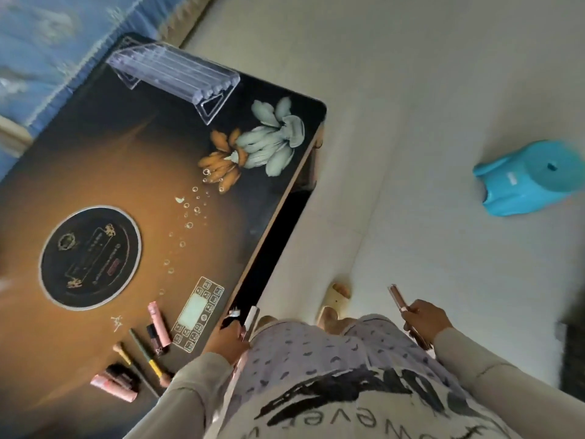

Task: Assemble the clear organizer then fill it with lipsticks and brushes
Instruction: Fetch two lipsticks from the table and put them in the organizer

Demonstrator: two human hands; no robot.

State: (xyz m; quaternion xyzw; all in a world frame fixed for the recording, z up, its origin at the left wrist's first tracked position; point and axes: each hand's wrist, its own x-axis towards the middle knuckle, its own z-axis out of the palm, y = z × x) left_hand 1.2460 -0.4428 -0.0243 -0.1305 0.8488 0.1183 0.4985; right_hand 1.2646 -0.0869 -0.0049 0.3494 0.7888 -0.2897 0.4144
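Note:
The clear organizer (177, 74) stands assembled at the far end of the dark glass table (133, 172), its slots empty. My left hand (228, 342) is at the table's near edge, closed around a brush with a silver ferrule and dark bristles (250, 318). My right hand (425, 321) hangs over the floor to the right of the table, gripping a slim rose-gold lipstick tube (399, 301). Several lipsticks and brushes lie on the table's near corner: a pink tube (159, 323), a green-handled brush (146, 353), and pink tubes (114, 383).
A round burner plate (90, 258) and a touch panel (198, 313) are set into the table top. A blue plastic stool (531, 179) lies tipped on the pale floor at right. My slippered foot (335, 299) stands beside the table's edge. A blue curtain (47, 42) hangs at far left.

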